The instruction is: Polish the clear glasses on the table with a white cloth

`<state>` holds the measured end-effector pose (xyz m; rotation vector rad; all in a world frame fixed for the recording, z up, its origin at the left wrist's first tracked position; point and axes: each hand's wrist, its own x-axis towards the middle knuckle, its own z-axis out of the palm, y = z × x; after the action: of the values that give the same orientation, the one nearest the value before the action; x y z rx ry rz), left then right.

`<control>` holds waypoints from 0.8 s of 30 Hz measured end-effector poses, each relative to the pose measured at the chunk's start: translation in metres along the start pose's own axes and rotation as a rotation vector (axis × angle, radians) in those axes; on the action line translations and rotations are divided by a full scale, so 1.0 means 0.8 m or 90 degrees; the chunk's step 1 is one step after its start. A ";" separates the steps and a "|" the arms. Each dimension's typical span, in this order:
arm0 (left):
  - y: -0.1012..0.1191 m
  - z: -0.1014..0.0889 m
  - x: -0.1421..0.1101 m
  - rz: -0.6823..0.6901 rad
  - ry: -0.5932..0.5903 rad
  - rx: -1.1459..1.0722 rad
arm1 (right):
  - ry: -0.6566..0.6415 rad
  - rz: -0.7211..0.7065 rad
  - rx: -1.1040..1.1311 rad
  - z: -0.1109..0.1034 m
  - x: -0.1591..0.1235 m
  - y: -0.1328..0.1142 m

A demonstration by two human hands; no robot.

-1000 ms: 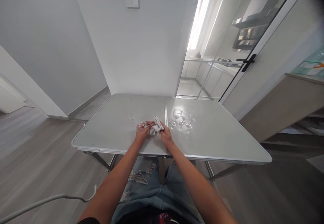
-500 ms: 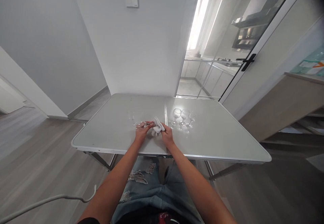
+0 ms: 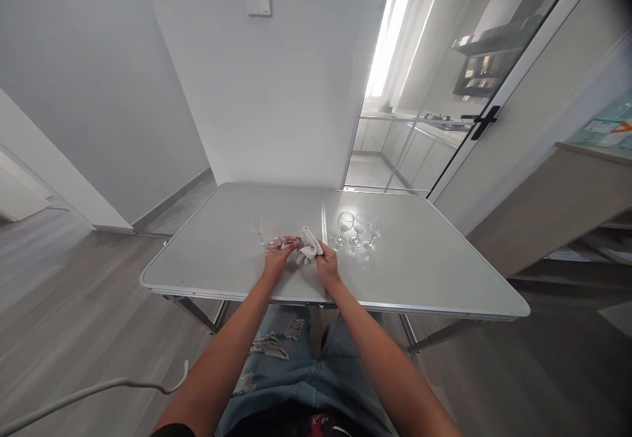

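My left hand (image 3: pixel 278 257) is closed around a clear stemmed glass (image 3: pixel 274 245) that lies sideways just above the grey folding table (image 3: pixel 424 272). My right hand (image 3: pixel 326 264) pinches a crumpled light-grey cloth (image 3: pixel 308 247) and presses it against the glass. Both hands sit near the table's middle seam, close to the front edge. Another small clear glass (image 3: pixel 259 231) stands just behind my left hand.
Three clear wine glasses (image 3: pixel 356 230) stand in a row right of the seam, a little beyond my right hand. A white wall is behind the table, a glass sliding door (image 3: pixel 444 95) at the back right. A white cable (image 3: pixel 99 391) hangs at lower left.
The cloth in my right hand has shifted and bunched slightly against the glass. Both hands stay in the same spot.
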<state>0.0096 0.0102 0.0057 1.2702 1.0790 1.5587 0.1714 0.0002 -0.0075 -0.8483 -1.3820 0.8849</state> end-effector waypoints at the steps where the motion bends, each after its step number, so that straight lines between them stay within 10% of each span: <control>1: -0.001 0.000 0.000 -0.002 -0.009 0.008 | 0.004 -0.003 0.003 0.001 0.001 -0.001; 24: -0.001 0.001 0.000 -0.012 -0.005 -0.017 | -0.041 0.029 -0.048 0.001 0.004 0.014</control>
<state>0.0102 0.0108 0.0049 1.2437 1.0601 1.5478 0.1702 0.0076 -0.0162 -0.9195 -1.4650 0.9067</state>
